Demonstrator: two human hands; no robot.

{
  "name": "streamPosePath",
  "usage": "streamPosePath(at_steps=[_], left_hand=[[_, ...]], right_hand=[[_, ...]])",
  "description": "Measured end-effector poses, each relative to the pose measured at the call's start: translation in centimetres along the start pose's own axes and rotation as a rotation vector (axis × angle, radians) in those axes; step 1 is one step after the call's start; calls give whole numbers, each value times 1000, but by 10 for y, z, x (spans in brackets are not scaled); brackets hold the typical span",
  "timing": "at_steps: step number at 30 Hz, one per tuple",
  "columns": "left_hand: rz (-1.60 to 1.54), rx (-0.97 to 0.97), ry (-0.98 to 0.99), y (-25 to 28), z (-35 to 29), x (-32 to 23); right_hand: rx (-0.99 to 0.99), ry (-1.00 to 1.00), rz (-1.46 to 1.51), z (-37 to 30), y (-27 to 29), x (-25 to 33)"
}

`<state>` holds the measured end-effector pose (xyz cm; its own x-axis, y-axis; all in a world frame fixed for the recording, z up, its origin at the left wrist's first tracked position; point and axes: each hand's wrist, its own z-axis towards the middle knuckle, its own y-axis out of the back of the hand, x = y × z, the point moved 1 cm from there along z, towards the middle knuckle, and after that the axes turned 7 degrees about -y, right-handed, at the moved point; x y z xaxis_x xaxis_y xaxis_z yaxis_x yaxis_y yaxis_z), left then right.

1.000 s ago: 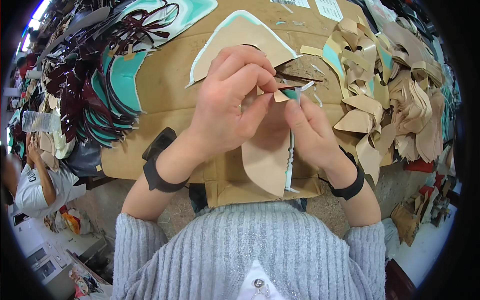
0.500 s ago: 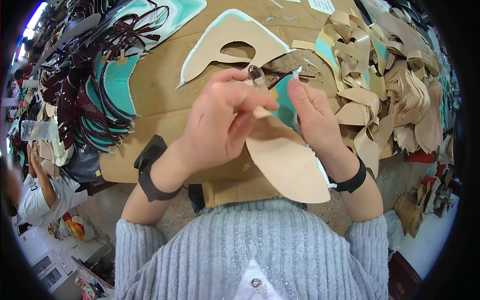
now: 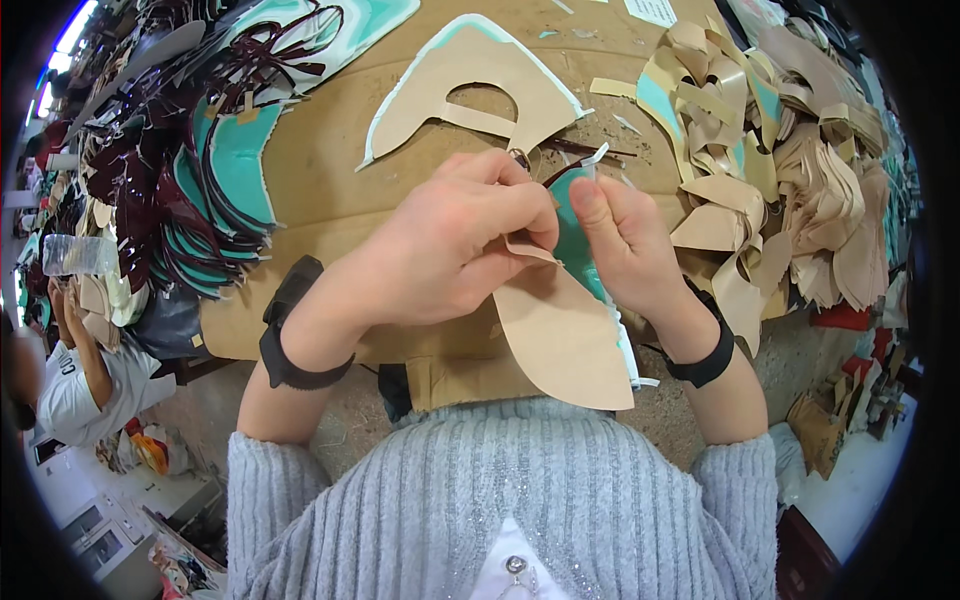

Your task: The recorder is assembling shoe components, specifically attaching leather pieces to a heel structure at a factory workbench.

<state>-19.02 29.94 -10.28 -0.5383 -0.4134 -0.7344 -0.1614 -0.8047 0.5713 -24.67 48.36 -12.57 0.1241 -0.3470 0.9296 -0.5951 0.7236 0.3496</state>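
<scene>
My left hand [image 3: 465,240] is closed, back upward, with its fingertips pinching the upper end of a flat beige leather-like shoe piece [image 3: 560,335]. That piece hangs down toward my sweater, its lower end free. Beside it, my right hand [image 3: 635,245] grips a teal-backed shoe upper piece [image 3: 577,225] with a white edge, thumb pointing up. The teal piece lies partly behind the beige one, and white edging shows along their right side. Just beyond my left knuckles a small dark metal object [image 3: 519,158] peeks out, mostly hidden. My left fingertips are largely out of sight.
A beige cut-out piece with white edges [image 3: 420,95] lies on the cardboard-covered table [image 3: 320,190]. Maroon and teal shoe pieces [image 3: 240,160] are heaped on the left, beige pieces [image 3: 820,200] on the right. Another person [image 3: 85,385] is at far left.
My left hand has rolled so its back faces up and its fingers close further over the beige piece. The beige piece's lower end has swung left. My right hand has barely moved.
</scene>
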Motion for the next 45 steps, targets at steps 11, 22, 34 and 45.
streamPosePath(at_steps=[11,22,34,45], left_hand=[[382,43,16,-9,11,-17],[-95,-375,636,-20,-7,0],[-491,-441,559,-26,-7,10],[-495,-427,550,-28,-8,12]], right_hand=[[97,-29,182,-2,1,9],[68,-207,466,-7,2,4],[33,-343,339,-15,-6,9],[19,-293,377,-9,-3,7]])
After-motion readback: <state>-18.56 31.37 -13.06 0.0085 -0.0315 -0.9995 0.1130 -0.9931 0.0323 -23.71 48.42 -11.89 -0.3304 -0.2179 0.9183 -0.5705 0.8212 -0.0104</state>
